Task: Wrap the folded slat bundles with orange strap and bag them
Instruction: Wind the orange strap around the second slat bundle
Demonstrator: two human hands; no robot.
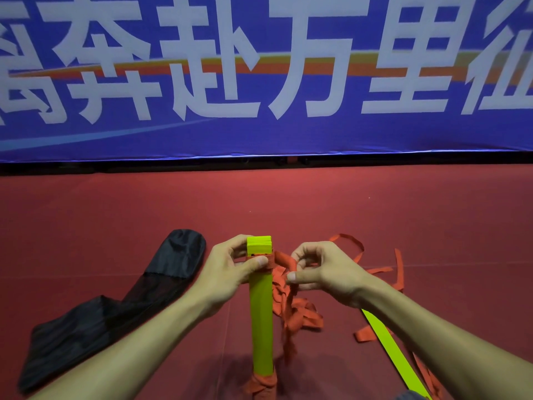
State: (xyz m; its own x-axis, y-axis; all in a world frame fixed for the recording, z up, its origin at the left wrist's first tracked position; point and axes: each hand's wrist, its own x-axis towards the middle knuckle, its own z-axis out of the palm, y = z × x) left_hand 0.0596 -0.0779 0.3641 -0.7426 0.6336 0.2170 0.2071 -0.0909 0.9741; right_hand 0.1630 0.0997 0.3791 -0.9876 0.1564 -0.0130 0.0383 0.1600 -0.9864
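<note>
Your left hand clamps the upright slat bundle near its top; your right hand, just beside the bundle, pinches the orange strap. Keep that strap taut and flat while winding.

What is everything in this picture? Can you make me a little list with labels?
place: red floor, blue banner behind
bundle: yellow-green slats, upright, far end up
left hand: grip near the bundle's top, thumb over the wrapped strap
right hand: pinching orange strap beside the bundle
strap wraps: one near the top, one at the bottom end
loose strap: tangled pile right of the bundle
bag: black, lying flat on the left
spare slat: on the floor under the right arm
</note>
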